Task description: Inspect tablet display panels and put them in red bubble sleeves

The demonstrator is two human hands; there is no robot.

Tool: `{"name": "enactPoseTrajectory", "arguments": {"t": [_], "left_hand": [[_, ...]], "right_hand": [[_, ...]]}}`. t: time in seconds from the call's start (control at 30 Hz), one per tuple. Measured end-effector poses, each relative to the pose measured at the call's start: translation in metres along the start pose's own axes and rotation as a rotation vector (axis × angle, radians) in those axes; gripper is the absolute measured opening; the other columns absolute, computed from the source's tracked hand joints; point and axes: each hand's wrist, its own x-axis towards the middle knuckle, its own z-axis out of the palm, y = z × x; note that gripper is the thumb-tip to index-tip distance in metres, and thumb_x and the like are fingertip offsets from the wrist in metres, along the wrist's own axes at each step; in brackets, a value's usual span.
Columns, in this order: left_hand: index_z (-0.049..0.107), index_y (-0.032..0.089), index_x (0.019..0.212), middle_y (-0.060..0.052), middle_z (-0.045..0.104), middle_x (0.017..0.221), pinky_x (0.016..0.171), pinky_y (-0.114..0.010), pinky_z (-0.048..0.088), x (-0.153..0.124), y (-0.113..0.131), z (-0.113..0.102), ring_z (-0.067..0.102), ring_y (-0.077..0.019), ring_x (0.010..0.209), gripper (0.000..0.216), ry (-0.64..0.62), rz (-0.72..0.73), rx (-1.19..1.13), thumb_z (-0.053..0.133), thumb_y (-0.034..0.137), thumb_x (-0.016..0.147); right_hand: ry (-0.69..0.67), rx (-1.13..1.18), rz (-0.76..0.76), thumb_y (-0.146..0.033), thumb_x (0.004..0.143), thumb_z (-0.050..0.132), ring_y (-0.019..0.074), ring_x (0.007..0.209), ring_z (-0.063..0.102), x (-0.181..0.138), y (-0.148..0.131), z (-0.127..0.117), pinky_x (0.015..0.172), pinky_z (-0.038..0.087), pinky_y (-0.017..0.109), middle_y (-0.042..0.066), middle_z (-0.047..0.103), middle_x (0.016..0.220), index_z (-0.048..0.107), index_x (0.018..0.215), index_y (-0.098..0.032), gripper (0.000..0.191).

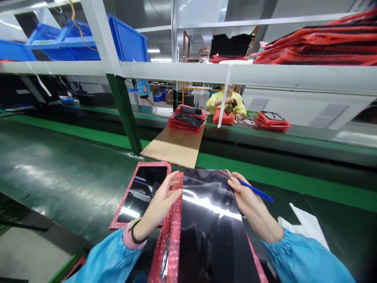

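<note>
A large glossy black screen panel (210,232) is tilted up in front of me, with red-pink bubble wrap (176,236) along its left side. My left hand (166,192) is at the wrap's upper edge, fingers curled over it and thumb lying across it. With its fingertips, my right hand (244,194) pinches the panel's upper right corner. A slim blue pen-like tool (259,192) is also held in that hand, sticking out to the right. Left of my left hand, a smaller black screen (143,192) lies on pink bubble wrap.
White paper (309,224) lies right of my right arm. Beyond, a wooden board (176,145) bridges to a stack of red-wrapped screens (187,120). A co-worker in yellow (219,100) sits across. An overhead shelf (191,70) holds blue bins (129,39) and red-wrapped panels (321,43); a green post (125,114) stands left.
</note>
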Motion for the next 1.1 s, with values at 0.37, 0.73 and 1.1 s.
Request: {"name": "enactPoseTrajectory", "arguments": {"t": [0.37,0.73,1.1], "left_hand": [[0.05,0.018,0.085,0.009,0.05,0.054,0.041,-0.02,0.045,0.008,-0.025,-0.036,0.051,-0.0084,0.042,0.049,-0.098,-0.312,0.125,0.071,0.059,0.068],[0.05,0.016,0.064,0.007,0.048,0.053,0.038,-0.018,0.033,0.016,-0.024,-0.037,0.044,-0.0053,0.038,0.043,-0.203,-0.391,0.119,0.079,0.048,0.063],[0.053,0.02,0.083,0.005,0.058,0.076,0.07,-0.023,0.05,0.011,-0.001,-0.003,0.058,-0.011,0.071,0.035,-0.005,-0.284,-0.145,0.078,0.041,0.069]], "right_hand": [[-0.132,-0.076,-0.084,-0.022,0.051,0.081,0.0286,0.112,0.063,-0.01,0.035,0.009,0.1,0.044,0.042,0.006,0.075,0.097,0.066,0.079,-0.023,0.032],[0.086,-0.33,-0.461,-0.037,0.067,0.078,0.0266,0.123,0.055,0.01,0.024,-0.082,0.111,0.031,0.044,0.007,0.067,0.119,0.065,0.098,-0.024,0.035],[-0.016,-0.39,-0.239,-0.043,0.058,0.085,0.0293,0.091,0.07,0.024,0.036,-0.126,0.09,0.05,0.044,0.009,0.077,0.09,0.073,0.083,-0.021,0.035]]}}
